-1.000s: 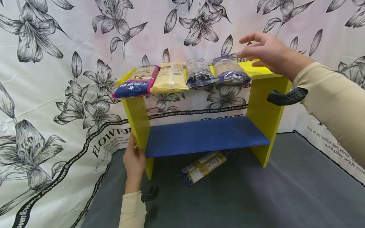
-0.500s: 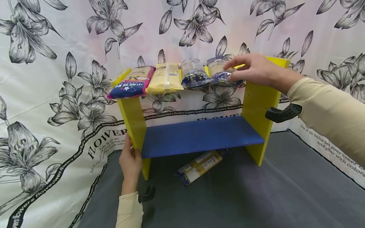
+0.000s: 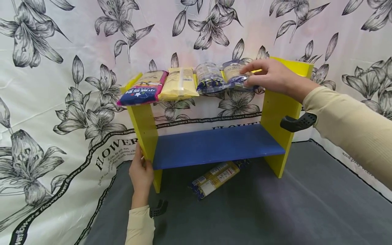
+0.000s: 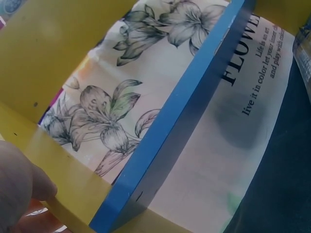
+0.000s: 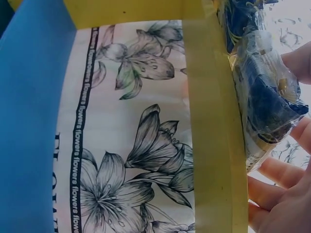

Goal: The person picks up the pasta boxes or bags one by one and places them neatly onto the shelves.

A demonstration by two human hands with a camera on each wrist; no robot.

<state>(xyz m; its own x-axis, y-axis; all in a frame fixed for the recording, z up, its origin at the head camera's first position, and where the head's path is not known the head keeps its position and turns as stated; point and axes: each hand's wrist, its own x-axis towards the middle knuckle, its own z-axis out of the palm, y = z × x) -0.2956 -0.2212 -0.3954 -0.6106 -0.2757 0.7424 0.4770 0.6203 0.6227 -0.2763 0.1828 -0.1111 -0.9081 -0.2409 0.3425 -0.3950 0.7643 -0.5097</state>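
Observation:
A small shelf with yellow side panels and a blue board (image 3: 214,146) stands on the grey surface. My left hand (image 3: 141,175) grips the front edge of its left side panel (image 3: 144,131), thumb toward the inside in the left wrist view. At the top right, my right hand (image 3: 271,76) holds the rightmost packet (image 3: 233,72), a clear plastic food packet with a dark blue end. In the right wrist view, the thumb and fingers lie on opposite sides of this packet (image 5: 267,92), which sits on the yellow top board (image 5: 218,121).
Left of the held packet lie a similar clear-and-blue packet (image 3: 209,76), a pale yellow packet (image 3: 179,83) and a pink-and-blue packet (image 3: 145,86). Beneath the blue board, a yellow-and-blue packet (image 3: 215,178) lies on the grey surface (image 3: 245,214). Flower-printed cloth (image 3: 76,34) hangs behind.
My right hand has come down and left from above the shelf's right end onto the rightmost packet. My left hand has kept its grip on the side panel.

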